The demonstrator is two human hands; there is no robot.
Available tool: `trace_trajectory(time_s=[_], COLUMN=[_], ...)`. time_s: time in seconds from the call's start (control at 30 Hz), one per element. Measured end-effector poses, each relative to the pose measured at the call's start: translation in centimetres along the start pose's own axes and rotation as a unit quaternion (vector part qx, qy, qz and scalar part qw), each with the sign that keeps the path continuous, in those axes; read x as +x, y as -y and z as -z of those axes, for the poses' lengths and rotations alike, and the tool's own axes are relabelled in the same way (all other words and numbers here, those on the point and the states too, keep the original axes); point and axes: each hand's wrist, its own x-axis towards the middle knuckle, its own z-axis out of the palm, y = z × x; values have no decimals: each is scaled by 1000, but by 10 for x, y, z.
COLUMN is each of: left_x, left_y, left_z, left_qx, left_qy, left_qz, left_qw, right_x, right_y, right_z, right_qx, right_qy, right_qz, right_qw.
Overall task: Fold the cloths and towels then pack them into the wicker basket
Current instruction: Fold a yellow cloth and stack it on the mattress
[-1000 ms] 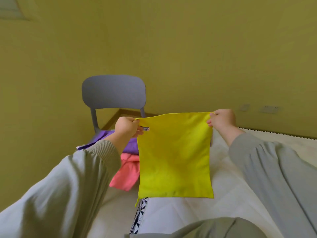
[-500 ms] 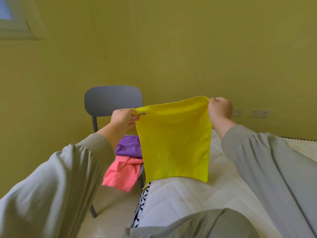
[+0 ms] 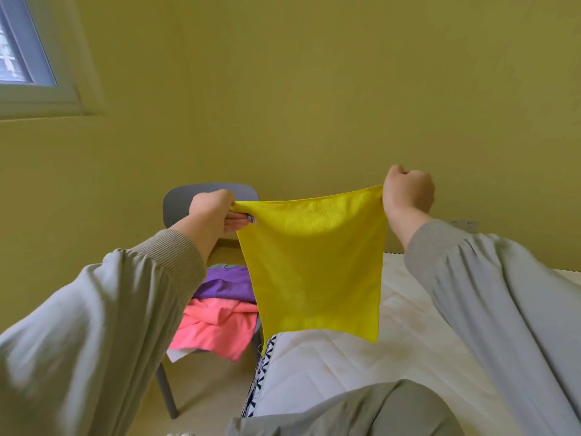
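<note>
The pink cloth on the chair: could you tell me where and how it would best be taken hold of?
Probably by its front edge, which hangs free over the seat of the chair. The pink cloth lies crumpled, its rear against the purple cloth, so pinch the overhang from the front and lift.

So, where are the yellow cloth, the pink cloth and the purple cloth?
yellow cloth (image 3: pixel 314 269): head view, middle of hanging panel.
pink cloth (image 3: pixel 217 330): head view, crumpled middle.
purple cloth (image 3: pixel 228 284): head view, top surface.
</note>
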Motion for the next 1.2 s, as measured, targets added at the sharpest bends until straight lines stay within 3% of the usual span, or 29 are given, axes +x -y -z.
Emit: trace_trajectory(time_s=[0.13, 0.4, 0.6, 0.93, 1.07, 1.2], left_x=[16, 95, 165, 237, 228, 201], left_y=[11, 94, 160, 186, 210, 252], left_z=[-12, -54, -87, -113, -111, -107], left_qx=[4, -47, -79, -150, -169, -139], left_qy=[16, 10, 8, -30, -31, -45], left_qz=[11, 36, 112, 103, 109, 134], left_qw=[1000, 998, 991, 983, 979, 980], right_x=[11, 31, 30, 55, 34, -2], right_y=[-20, -124, -193, -212, -227, -253], right_z=[-13, -94, -153, -206, -191, -162], right_qx=[-2, -25, -38, -50, -11, -59], right_qy=[9, 149, 227, 174, 97, 75], right_qz=[-20, -120, -175, -110, -149, -184], right_qw=[1000, 981, 957, 977, 984, 978])
